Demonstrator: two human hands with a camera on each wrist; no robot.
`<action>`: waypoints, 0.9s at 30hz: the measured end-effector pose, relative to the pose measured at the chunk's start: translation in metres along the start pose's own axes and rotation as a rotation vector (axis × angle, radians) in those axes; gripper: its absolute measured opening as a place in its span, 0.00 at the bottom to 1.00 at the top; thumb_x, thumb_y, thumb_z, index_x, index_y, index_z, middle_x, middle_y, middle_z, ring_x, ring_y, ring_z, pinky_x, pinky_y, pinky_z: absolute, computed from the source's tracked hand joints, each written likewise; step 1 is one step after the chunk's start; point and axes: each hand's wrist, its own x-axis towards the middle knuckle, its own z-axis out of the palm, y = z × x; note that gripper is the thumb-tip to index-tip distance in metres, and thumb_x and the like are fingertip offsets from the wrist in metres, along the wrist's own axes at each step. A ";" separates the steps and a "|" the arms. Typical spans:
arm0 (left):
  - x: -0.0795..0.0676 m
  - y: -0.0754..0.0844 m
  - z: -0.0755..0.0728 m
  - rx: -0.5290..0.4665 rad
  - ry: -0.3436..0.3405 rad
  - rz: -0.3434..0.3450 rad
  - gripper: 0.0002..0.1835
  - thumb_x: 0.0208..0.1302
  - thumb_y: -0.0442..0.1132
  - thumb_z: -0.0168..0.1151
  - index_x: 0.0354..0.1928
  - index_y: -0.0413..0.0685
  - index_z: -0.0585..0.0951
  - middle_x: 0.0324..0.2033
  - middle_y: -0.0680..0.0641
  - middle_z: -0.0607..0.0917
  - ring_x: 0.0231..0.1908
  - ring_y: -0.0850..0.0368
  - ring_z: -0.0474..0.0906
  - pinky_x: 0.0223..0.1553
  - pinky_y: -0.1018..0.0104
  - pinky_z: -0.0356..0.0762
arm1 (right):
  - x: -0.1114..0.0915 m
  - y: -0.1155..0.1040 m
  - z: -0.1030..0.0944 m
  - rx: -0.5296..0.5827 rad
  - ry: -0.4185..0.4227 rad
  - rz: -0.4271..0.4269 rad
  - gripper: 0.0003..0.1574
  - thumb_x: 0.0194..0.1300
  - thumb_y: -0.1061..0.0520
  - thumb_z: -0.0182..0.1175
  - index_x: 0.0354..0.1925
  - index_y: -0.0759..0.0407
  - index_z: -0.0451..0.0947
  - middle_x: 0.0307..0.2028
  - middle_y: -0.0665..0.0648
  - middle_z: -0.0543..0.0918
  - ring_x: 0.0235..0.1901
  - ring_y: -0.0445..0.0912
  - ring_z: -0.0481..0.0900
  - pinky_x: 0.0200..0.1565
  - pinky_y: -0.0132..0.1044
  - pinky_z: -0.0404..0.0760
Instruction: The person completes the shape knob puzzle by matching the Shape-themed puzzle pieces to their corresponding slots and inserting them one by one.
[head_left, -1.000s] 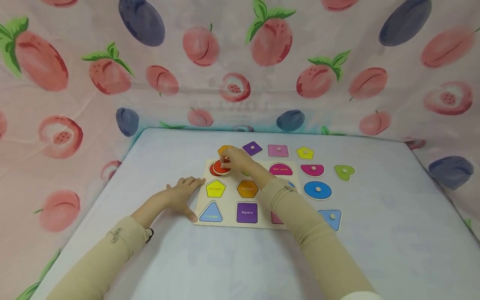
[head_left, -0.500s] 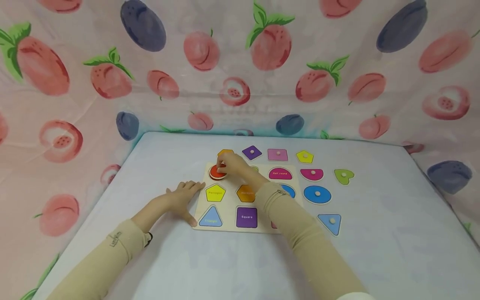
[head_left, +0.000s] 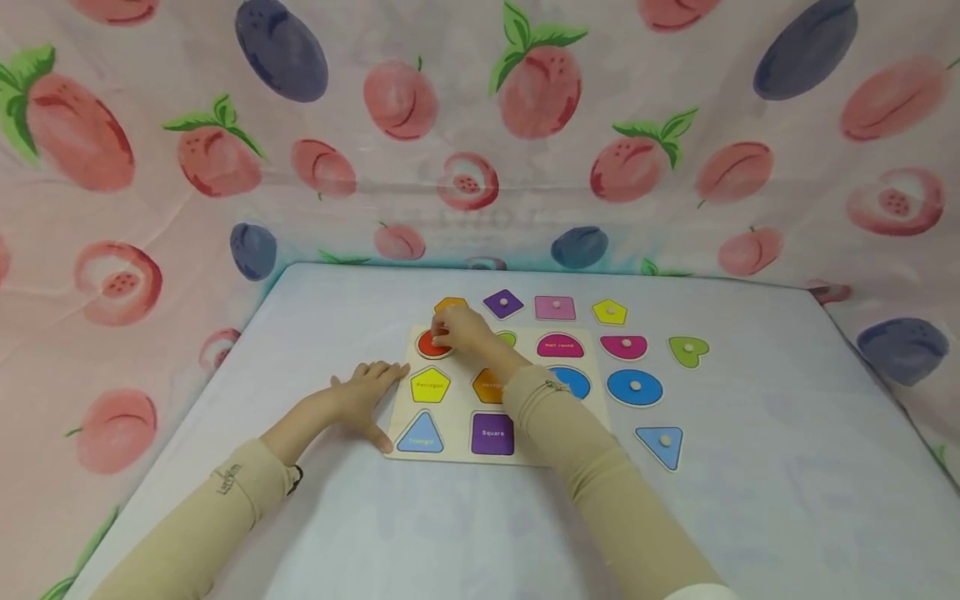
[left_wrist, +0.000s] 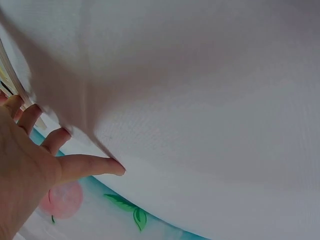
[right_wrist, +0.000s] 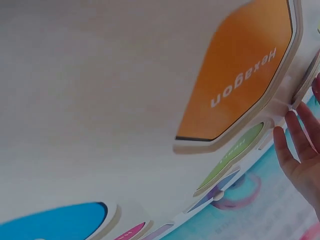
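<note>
In the head view, a pale wooden puzzle board [head_left: 456, 417] with coloured, labelled shape recesses lies on the table. My right hand [head_left: 467, 329] is over its far left corner, fingertips pinching the red round puzzle piece [head_left: 429, 347], which lies in line with the round recess there. The knob is hidden by the fingers. My left hand [head_left: 362, 402] rests spread at the board's left edge, fingertips and thumb touching it. In the left wrist view the left thumb [left_wrist: 92, 166] stretches away from the fingers. The right wrist view shows the orange hexagon recess [right_wrist: 240, 75] near my right hand [right_wrist: 305, 170].
Behind the board lie knobbed pieces: an orange hexagon [head_left: 451, 304], purple square [head_left: 503, 305], pink rectangle [head_left: 555, 308] and yellow pentagon [head_left: 611, 313]. To its right are a magenta half round [head_left: 624, 347], green heart [head_left: 688, 352], blue oval [head_left: 635, 387] and light blue triangle [head_left: 663, 446].
The red round piece, earlier offset to the right over its recess, has moved left and now lines up with it. My right hand shifted slightly left with it; my left hand has stayed put.
</note>
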 end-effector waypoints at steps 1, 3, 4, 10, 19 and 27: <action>0.000 0.000 0.000 0.002 0.001 0.002 0.66 0.34 0.58 0.78 0.73 0.47 0.49 0.71 0.35 0.54 0.67 0.31 0.50 0.51 0.17 0.48 | 0.001 -0.001 0.001 -0.006 0.001 0.002 0.08 0.62 0.54 0.62 0.33 0.58 0.80 0.38 0.54 0.81 0.40 0.46 0.72 0.50 0.37 0.74; -0.001 0.001 0.000 -0.001 -0.001 -0.004 0.66 0.34 0.58 0.78 0.73 0.47 0.49 0.71 0.36 0.54 0.67 0.31 0.50 0.51 0.17 0.48 | 0.002 -0.002 0.003 -0.030 0.005 0.004 0.08 0.62 0.53 0.62 0.33 0.58 0.80 0.38 0.54 0.82 0.40 0.46 0.73 0.50 0.37 0.75; -0.001 0.001 0.000 -0.001 -0.001 -0.005 0.66 0.33 0.58 0.78 0.73 0.47 0.50 0.71 0.36 0.54 0.67 0.31 0.50 0.51 0.17 0.48 | 0.002 -0.002 0.004 -0.038 0.009 0.009 0.08 0.62 0.53 0.63 0.33 0.57 0.81 0.39 0.53 0.82 0.41 0.45 0.74 0.50 0.37 0.75; 0.000 0.000 0.001 0.001 -0.004 -0.003 0.67 0.33 0.59 0.78 0.73 0.48 0.50 0.71 0.36 0.54 0.67 0.31 0.51 0.51 0.17 0.49 | 0.002 -0.006 0.008 -0.062 0.028 0.029 0.08 0.61 0.53 0.63 0.32 0.56 0.81 0.38 0.52 0.83 0.40 0.45 0.74 0.49 0.36 0.76; 0.006 0.001 0.001 0.002 -0.010 0.027 0.67 0.34 0.60 0.77 0.73 0.47 0.48 0.71 0.35 0.53 0.67 0.30 0.49 0.50 0.16 0.49 | -0.019 0.001 -0.004 -0.088 0.014 0.039 0.12 0.65 0.53 0.58 0.45 0.55 0.80 0.47 0.53 0.83 0.48 0.47 0.77 0.55 0.39 0.76; -0.001 -0.001 -0.007 0.001 -0.045 0.037 0.66 0.37 0.59 0.77 0.73 0.44 0.47 0.71 0.34 0.52 0.68 0.29 0.48 0.50 0.17 0.50 | -0.037 0.012 -0.021 -0.119 -0.003 0.004 0.15 0.66 0.58 0.58 0.51 0.56 0.78 0.55 0.55 0.80 0.56 0.50 0.76 0.61 0.42 0.72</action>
